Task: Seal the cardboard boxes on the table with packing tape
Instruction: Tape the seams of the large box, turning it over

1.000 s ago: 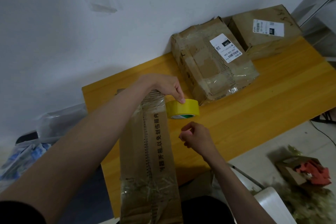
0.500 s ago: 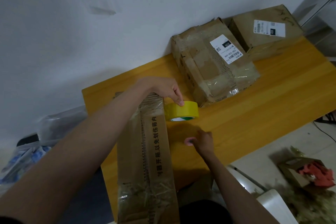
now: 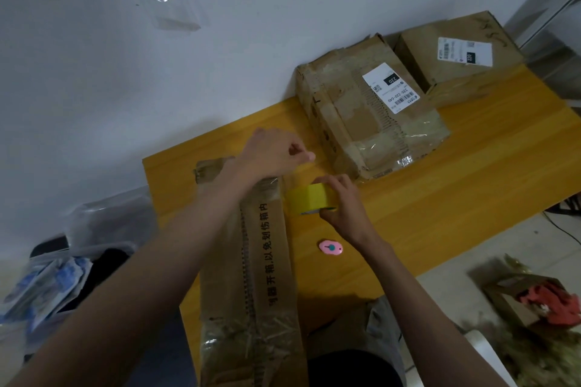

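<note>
A long, flat cardboard box [image 3: 270, 264] with printed characters lies on the yellow table [image 3: 440, 198] and runs toward me. Just to its right stands a yellow roll of packing tape [image 3: 306, 199]. My right hand [image 3: 342, 204] grips the roll from the right side. A little beyond the roll, over the box's far end, my left hand [image 3: 273, 152] is held with curled fingers, thumb and forefinger pinched together, seemingly on the thin tape end. A small pink cutter [image 3: 330, 247] lies on the table near my right wrist.
Two more cardboard boxes stand at the back by the wall: a worn, taped one [image 3: 371, 110] and a smaller one [image 3: 456, 56] to its right. Plastic bags [image 3: 63, 276] lie left of the table. An open box with red contents [image 3: 540, 302] sits on the floor to the right.
My right hand has laid the pink cutter on the table and taken hold of the tape roll. My left hand has left the roll's top and moved up and away.
</note>
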{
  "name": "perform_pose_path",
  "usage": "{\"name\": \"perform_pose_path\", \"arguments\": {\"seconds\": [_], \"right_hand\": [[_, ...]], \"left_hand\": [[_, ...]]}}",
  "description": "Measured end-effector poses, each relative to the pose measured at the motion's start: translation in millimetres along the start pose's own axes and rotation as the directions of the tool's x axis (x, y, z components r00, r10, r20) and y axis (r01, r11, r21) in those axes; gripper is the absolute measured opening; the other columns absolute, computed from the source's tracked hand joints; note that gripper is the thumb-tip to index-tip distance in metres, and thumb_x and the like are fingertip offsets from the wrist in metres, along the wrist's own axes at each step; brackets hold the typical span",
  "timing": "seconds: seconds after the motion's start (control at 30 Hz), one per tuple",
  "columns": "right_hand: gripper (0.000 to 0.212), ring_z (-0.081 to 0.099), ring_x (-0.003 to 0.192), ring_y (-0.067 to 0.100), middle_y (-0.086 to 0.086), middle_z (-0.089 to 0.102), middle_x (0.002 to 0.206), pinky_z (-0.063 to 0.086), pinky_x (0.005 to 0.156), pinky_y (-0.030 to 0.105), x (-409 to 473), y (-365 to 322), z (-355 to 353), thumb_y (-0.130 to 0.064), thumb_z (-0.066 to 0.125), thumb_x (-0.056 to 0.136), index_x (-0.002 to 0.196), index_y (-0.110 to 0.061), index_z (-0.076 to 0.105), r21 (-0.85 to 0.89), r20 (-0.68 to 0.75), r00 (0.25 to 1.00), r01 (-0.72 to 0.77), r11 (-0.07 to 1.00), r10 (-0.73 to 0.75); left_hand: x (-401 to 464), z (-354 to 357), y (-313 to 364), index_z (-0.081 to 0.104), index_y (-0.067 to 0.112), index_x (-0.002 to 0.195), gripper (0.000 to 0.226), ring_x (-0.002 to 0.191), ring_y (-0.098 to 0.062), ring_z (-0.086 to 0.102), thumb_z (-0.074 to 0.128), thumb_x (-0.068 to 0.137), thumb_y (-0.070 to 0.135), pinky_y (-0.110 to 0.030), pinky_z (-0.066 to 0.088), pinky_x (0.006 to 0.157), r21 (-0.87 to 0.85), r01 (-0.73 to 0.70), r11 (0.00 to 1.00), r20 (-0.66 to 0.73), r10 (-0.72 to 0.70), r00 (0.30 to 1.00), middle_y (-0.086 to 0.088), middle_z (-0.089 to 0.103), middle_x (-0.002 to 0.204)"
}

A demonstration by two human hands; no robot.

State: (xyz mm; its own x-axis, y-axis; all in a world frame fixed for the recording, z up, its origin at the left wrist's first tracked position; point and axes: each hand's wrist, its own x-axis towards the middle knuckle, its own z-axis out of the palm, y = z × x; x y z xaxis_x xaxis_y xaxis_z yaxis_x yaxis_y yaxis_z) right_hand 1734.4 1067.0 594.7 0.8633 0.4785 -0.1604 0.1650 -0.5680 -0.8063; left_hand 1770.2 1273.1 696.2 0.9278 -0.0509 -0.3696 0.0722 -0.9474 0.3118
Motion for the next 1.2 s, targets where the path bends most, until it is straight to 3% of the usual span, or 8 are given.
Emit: {"name": "perform_pose_path", "arguments": {"seconds": [0.1, 0.3, 0.47, 0.57, 0.67, 0.77, 1.0, 1.2], "right_hand": [[0.062, 0.045, 0.112, 0.032, 0.006, 0.048, 0.119, 0.036, 0.086, 0.037, -4.8, 3.6, 8.7, 0.004, 0.074, 0.074, 0.129, -0.022, 0.061, -0.005, 0.0, 0.999, -0.034, 0.999, 0.034], [0.057, 0.045, 0.111, 0.03, 0.001, 0.044, 0.113, 0.03, 0.081, 0.031, -4.5, -0.8, 15.5, 0.002, 0.076, 0.077, 0.128, -0.021, 0.062, 0.014, -0.076, 0.992, -0.095, 0.995, 0.096], [0.055, 0.048, 0.11, 0.028, 0.006, 0.049, 0.114, 0.037, 0.085, 0.035, -7.0, -9.8, 7.3, 0.002, 0.079, 0.075, 0.123, -0.017, 0.062, 0.092, -0.148, 0.982, -0.103, 0.99, 0.116], [0.057, 0.049, 0.109, 0.022, 0.006, 0.052, 0.117, 0.034, 0.079, 0.023, -10.4, -15.6, -3.4, 0.002, 0.082, 0.07, 0.12, -0.016, 0.06, 0.087, -0.201, 0.972, -0.104, 0.991, 0.119], [0.056, 0.045, 0.106, 0.012, 0.003, 0.051, 0.117, 0.032, 0.079, 0.005, -17.5, -27.0, -16.1, -0.003, 0.085, 0.072, 0.12, -0.015, 0.059, 0.088, -0.216, 0.969, -0.106, 0.99, 0.123], [0.048, 0.046, 0.103, 0.013, -0.001, 0.048, 0.109, 0.034, 0.075, 0.019, -25.9, -44.8, -29.5, -0.011, 0.086, 0.076, 0.115, -0.014, 0.059, 0.099, -0.239, 0.964, -0.097, 0.99, 0.119], [0.043, 0.045, 0.093, 0.014, -0.008, 0.041, 0.096, 0.037, 0.071, 0.028, -40.3, -94.0, -50.7, -0.023, 0.086, 0.076, 0.088, -0.033, 0.046, 0.204, -0.309, 0.946, -0.032, 0.979, 0.095], [0.047, 0.046, 0.082, 0.016, 0.006, 0.046, 0.098, 0.041, 0.066, 0.033, -54.0, -113.0, -61.2, -0.048, 0.072, 0.064, 0.092, -0.018, 0.049, 0.372, -0.231, 0.968, -0.01, 0.928, 0.103]], "left_hand": [[-28.2, 11.5, -4.5, 0.064, 0.026, 0.124, 0.047, 0.123, -0.023, 0.052, 0.04, 0.1, 0.058, -0.047, 0.029, 0.112, 0.034, 0.15, 0.988, -0.194, -0.14, 0.971, 0.003, 0.063, 0.128], [-59.1, 31.9, -6.8, 0.042, 0.021, 0.142, 0.058, 0.137, -0.026, 0.038, 0.043, 0.096, 0.056, -0.053, 0.0, 0.123, 0.031, 0.253, 0.967, -0.211, -0.241, 0.947, 0.0, 0.048, 0.14], [-55.1, 36.3, 4.4, 0.044, 0.018, 0.133, 0.049, 0.129, -0.031, 0.04, 0.054, 0.087, 0.03, -0.054, 0.002, 0.124, 0.0, 0.294, 0.956, -0.242, -0.285, 0.927, -0.004, 0.048, 0.13], [-52.5, 36.1, 13.1, 0.043, 0.018, 0.135, 0.055, 0.128, -0.033, 0.038, 0.058, 0.082, 0.022, -0.052, 0.001, 0.124, -0.03, 0.305, 0.952, -0.247, -0.302, 0.921, -0.005, 0.045, 0.131], [-53.8, 37.0, 9.6, 0.039, 0.023, 0.146, 0.059, 0.135, -0.031, 0.035, 0.059, 0.092, 0.037, -0.05, -0.002, 0.123, -0.09, 0.268, 0.959, -0.282, -0.283, 0.917, -0.003, 0.044, 0.141], [-60.5, 26.8, 8.5, 0.047, 0.025, 0.146, 0.056, 0.142, -0.023, 0.032, 0.048, 0.099, 0.055, -0.048, -0.006, 0.124, -0.275, 0.174, 0.945, -0.332, -0.263, 0.906, 0.003, 0.043, 0.146], [-81.7, -15.5, 39.9, 0.059, 0.027, 0.139, 0.068, 0.133, -0.012, 0.042, 0.068, 0.083, 0.064, -0.036, 0.037, 0.109, -0.471, -0.027, 0.882, -0.313, -0.139, 0.94, 0.009, 0.05, 0.141], [-97.2, -39.2, 57.4, 0.071, 0.024, 0.124, 0.06, 0.104, -0.006, 0.059, 0.079, 0.075, 0.057, -0.033, 0.053, 0.091, -0.537, -0.135, 0.833, -0.428, -0.131, 0.894, 0.013, 0.06, 0.11]]}}
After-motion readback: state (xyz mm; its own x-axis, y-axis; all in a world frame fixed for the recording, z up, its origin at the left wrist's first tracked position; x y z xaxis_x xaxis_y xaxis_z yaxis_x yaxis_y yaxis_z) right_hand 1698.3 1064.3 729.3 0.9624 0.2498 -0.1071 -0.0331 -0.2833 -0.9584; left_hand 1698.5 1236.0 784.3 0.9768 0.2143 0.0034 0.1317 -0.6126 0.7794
